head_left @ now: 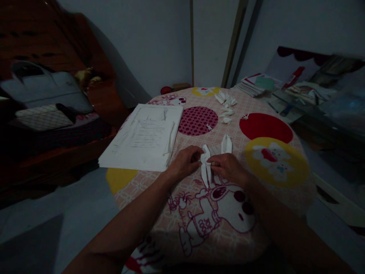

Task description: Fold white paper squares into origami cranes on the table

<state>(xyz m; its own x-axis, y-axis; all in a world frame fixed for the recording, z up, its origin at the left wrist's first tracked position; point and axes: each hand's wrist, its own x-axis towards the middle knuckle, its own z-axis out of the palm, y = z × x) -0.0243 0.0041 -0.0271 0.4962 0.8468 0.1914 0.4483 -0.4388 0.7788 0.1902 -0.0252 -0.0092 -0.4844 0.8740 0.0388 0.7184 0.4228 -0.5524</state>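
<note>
1. Pinching the folded paper (205, 170) from both sides, the left hand (184, 162) and the right hand (228, 167) meet in the head view. The fingers (196, 155) of each hand are closed on the upper part of the paper, the thumb against the other fingers.
2. The step in hand seems to be the pressing of a crease. To do it well, I think the two long edges should stay lined up between the fingers, and the paper should be kept flat on the counter (148, 194) while the fold is pressed firmly.
3. The folded paper is white, narrow and long, with pointed ends. Its upper end is between the fingers, and its lower tip points toward the person, over the cartoon dog print of the cloth.
4. A second folded piece (226, 144) lies just beyond the right fingers. A stack of sheets (145, 137) lies beyond the left fingers, to their left. Small folded pieces (226, 101) lie well beyond both.
</note>
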